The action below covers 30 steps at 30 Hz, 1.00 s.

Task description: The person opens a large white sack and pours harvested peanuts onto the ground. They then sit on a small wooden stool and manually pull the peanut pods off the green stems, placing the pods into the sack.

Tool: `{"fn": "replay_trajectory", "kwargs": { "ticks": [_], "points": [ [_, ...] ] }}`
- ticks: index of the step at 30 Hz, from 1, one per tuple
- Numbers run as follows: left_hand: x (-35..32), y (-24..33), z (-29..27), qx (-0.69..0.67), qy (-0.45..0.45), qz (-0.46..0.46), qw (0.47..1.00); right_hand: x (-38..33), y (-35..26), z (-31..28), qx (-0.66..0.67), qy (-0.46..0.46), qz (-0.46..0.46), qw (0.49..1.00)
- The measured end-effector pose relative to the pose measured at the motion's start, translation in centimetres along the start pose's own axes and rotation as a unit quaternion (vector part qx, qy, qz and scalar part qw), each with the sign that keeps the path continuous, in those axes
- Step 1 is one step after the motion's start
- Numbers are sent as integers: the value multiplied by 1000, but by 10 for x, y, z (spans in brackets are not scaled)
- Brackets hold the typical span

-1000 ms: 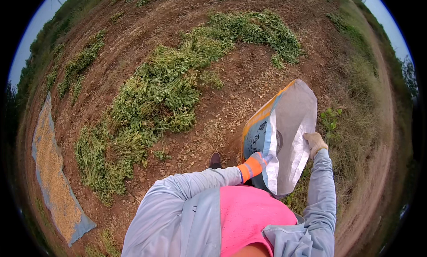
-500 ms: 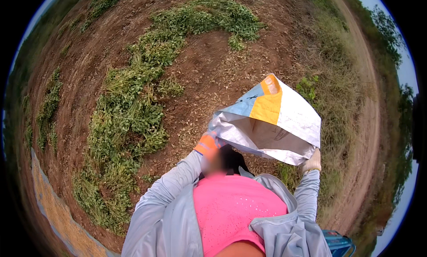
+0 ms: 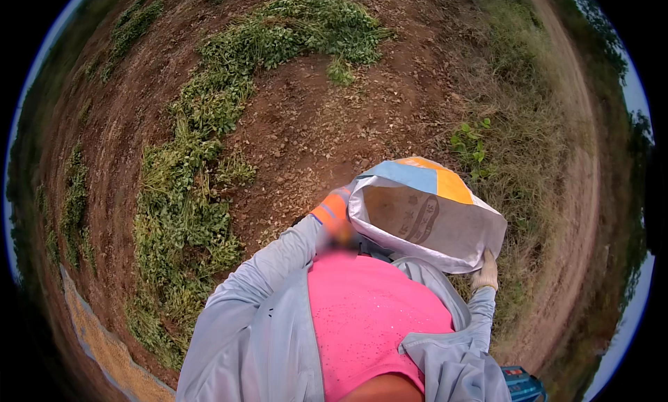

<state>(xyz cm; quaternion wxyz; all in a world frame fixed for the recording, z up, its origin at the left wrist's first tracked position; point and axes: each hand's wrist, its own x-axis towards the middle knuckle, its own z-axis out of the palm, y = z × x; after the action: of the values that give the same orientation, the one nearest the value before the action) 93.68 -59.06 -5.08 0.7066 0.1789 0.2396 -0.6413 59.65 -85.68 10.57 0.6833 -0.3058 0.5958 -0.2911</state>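
Head view | sack (image 3: 424, 224) hides left hand (image 3: 335, 210) fingers | right hand (image 3: 486, 272) grips sack edge

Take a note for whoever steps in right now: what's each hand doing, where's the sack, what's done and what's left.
Left hand, orange-gloved, grips the woven sack at its left edge.
Right hand, pale-gloved, holds its lower right corner.
The sack is held up in front of the chest, above bare soil, and looks flat.
A row of uprooted green plants lies to the left.
Done: sack in both hands.
Left: cannot tell from this view.
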Motion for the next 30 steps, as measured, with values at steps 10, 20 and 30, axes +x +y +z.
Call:
{"fn": "replay_trajectory", "kwargs": {
  "ticks": [10,20,30],
  "points": [
    [122,58,139,156,-149,-185,959,94,-151,141,-576,218,-413,671],
    [251,168,367,458,-283,-106,836,249,-295,236,-498,-187,-278,800],
    [341,307,478,905,-173,85,378,345,-392,363,-683,-305,-168,643]
  ]
}}
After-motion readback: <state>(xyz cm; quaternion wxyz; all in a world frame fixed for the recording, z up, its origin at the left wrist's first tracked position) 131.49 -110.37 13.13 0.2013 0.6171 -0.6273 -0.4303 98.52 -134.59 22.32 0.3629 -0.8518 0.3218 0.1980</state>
